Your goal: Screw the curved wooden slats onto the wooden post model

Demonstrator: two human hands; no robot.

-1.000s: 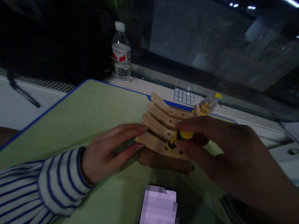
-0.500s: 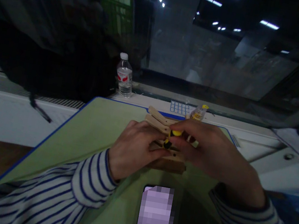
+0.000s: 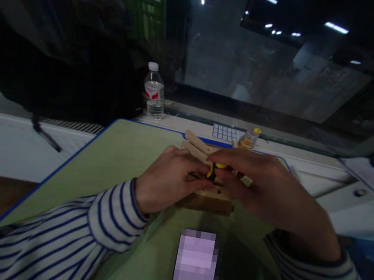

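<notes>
Both of my hands meet over a small wooden assembly [image 3: 204, 204] made of pale slats with holes and a darker front edge. Between them is a short yellow-and-black screwdriver [image 3: 213, 171], largely covered by fingers, its tip hidden. My right hand [image 3: 265, 187] pinches the screwdriver's top from above with thumb and fingers. From the left, my left hand [image 3: 169, 180] closes its thumb and fingertips around the lower part of the same tool, close against the wood. Two angled slats [image 3: 194, 150] stick out at the back left of the assembly.
A phone [image 3: 194, 271] with a blurred screen lies on the green table [image 3: 103, 164] in front of me. On the window sill stand a water bottle [image 3: 154, 93] and a clear yellow-capped container [image 3: 249, 139], beside a blue grid sheet [image 3: 224, 132].
My fingers have shifted slightly around the screwdriver, and its yellow-and-black handle has turned a little. The view has moved slightly; the wooden assembly stays in place.
</notes>
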